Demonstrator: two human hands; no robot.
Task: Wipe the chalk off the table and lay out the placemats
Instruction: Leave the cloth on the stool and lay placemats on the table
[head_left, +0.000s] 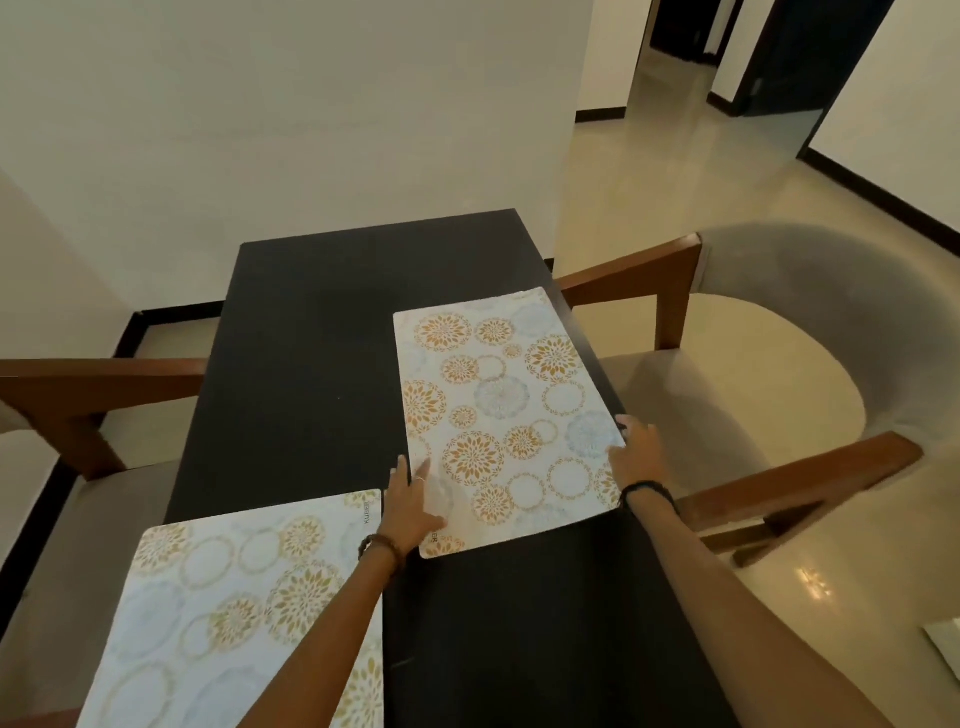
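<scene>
A white placemat (498, 410) with gold and blue flower circles lies flat on the right half of the dark table (311, 338). My left hand (410, 501) rests flat on its near left corner, fingers straight. My right hand (636, 452) touches the mat's right edge near the table's side, fingers relaxed. A second placemat (223, 613) of the same pattern lies on the near left part of the table, partly under my left forearm. No chalk marks show on the dark top.
A wooden armchair (753, 364) with a pale seat stands close at the table's right side. Another chair (88, 395) stands at the left. The table's far end meets a white wall. Glossy floor runs toward a doorway at the back right.
</scene>
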